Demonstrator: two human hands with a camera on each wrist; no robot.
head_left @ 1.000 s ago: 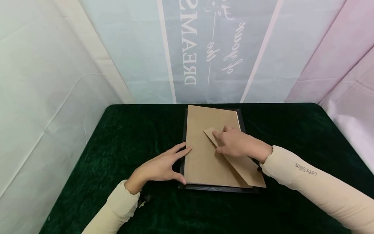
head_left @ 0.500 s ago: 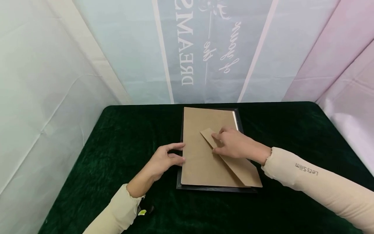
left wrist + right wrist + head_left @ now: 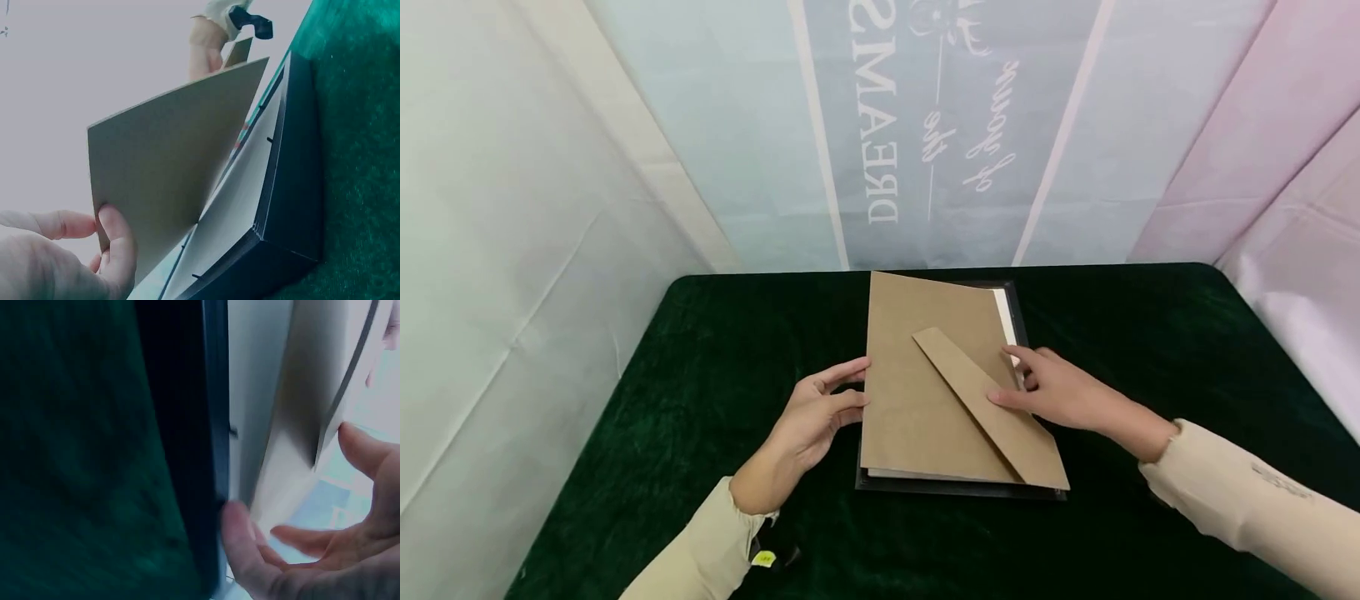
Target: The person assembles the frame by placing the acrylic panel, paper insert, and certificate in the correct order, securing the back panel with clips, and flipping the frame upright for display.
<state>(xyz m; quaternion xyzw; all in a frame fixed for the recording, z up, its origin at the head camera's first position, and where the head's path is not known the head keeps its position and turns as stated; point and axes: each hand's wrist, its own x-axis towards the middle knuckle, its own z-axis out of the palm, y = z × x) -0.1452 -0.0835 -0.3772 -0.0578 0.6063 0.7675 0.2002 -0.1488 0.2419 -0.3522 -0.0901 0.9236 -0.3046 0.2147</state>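
Note:
A picture frame with a black rim (image 3: 962, 492) lies face down, its brown backing board (image 3: 898, 375) raised at the left and tilted. My left hand (image 3: 808, 421) pinches the board's left edge between thumb and fingers, as the left wrist view shows with the board (image 3: 169, 150) lifted off the frame (image 3: 290, 187). The stand leg (image 3: 992, 408) on the board's back stands slightly away from it. My right hand (image 3: 1067, 387) is at the right side, its thumb touching the stand leg. In the right wrist view its other fingers (image 3: 244, 534) are spread at the frame's edge.
White backing (image 3: 1003, 312) shows in the frame along the board's right edge. Small dark tabs (image 3: 270, 139) stick out from the frame's inner rim. Dark green velvet (image 3: 737, 333) covers the table, and a printed curtain (image 3: 940, 125) hangs behind it.
My right hand has left the stand leg's upper part and moved right to the frame's edge. My left hand has gone from resting spread at the left edge to pinching and lifting the backing board.

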